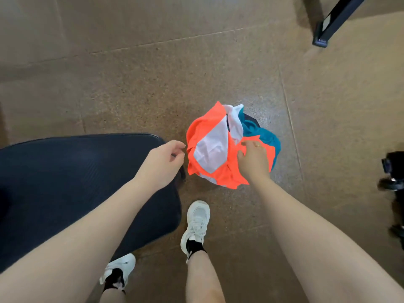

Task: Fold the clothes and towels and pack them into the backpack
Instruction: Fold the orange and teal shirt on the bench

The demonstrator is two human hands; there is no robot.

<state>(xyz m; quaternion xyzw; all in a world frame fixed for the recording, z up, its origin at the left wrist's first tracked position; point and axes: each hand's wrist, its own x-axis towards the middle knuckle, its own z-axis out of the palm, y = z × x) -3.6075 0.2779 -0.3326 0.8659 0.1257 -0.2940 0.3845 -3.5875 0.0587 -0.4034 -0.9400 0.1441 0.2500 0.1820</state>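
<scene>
Clothes pile sits on the floor, just right of the dark seat and ahead of the white shoe. Orange, white and teal pieces are bunched together over something dark; can't tell if that's the backpack.

Handling, my read: light, limp fabric, no stiffness, probably a bit slick. It'll drape and drag its neighbours along if pulled from the middle. Better to take one garment by a hem or shoulder edge, lift it clear of the pile, shake it out, then fold.

Right hand is down on the orange piece at the pile's near-right side, fingers spread and lying on the cloth, not visibly clenched around it: contact, no real grip yet. Left hand hovers between seat and pile, just off the orange edge, fingers loosely curled, thumb and forefinger close together, holding nothing I can see.

Folding not started.
</scene>
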